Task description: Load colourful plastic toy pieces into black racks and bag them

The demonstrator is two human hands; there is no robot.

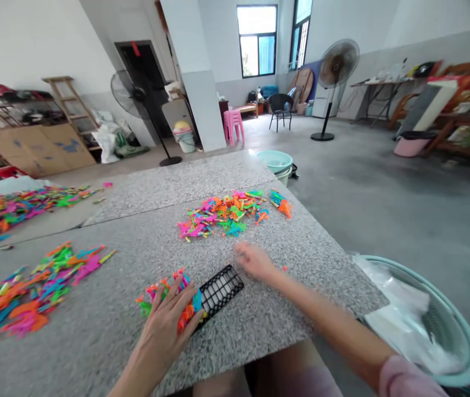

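Observation:
A black plastic rack (223, 289) with rows of slots lies slanted on the speckled stone table. Small bright plastic pieces (183, 281) in orange, pink, green and blue stand packed together in its left part; the slots at its right end are bare. My left hand (171, 317) rests across these pieces, fingers stretched out and spread. Just beyond the rack's right end is my right hand (253, 260), its fingers curled in and slightly blurred; whatever they may hold is hidden. A loose pile of similar coloured pieces (222, 212) lies right ahead of it.
More coloured pieces lie in a heap (23, 295) at left and a larger one (20, 207) behind. A small cluster (281, 204) sits near the table's right edge. A pale green basket (462, 325) with plastic bags stands at right; a basin (275, 160) is beyond the table.

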